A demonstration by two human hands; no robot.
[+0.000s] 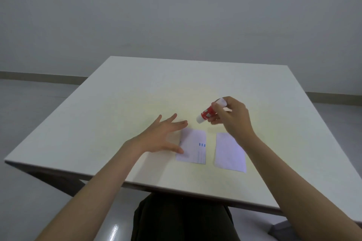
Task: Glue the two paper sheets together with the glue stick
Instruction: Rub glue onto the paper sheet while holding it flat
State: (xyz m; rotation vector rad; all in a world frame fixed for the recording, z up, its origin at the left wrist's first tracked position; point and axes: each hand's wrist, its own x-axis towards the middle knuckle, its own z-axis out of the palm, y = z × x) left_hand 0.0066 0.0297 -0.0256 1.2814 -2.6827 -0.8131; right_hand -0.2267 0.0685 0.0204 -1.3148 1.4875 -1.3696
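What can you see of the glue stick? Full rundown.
The glue stick is a short tube, red in the middle with a small pale print, white at both ends. It is held in the air above the table, tilted, lower end pointing down-left. The right hand pinches its upper part. It touches neither paper sheet. Whether it is capped is unclear.

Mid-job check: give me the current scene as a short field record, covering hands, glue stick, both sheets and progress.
left hand: open, fingers spread, thumb resting on the left edge of the printed sheet
right hand: raised above the table, gripping the glue stick
glue stick: red and white, tilted, lower end pointing down-left; cannot tell whether capped
printed sheet: flat on table, blue marks near its right edge
blank sheet: flat, right of the printed sheet, a gap between them
table: white, holds both sheets
progress: sheets apart, not yet joined
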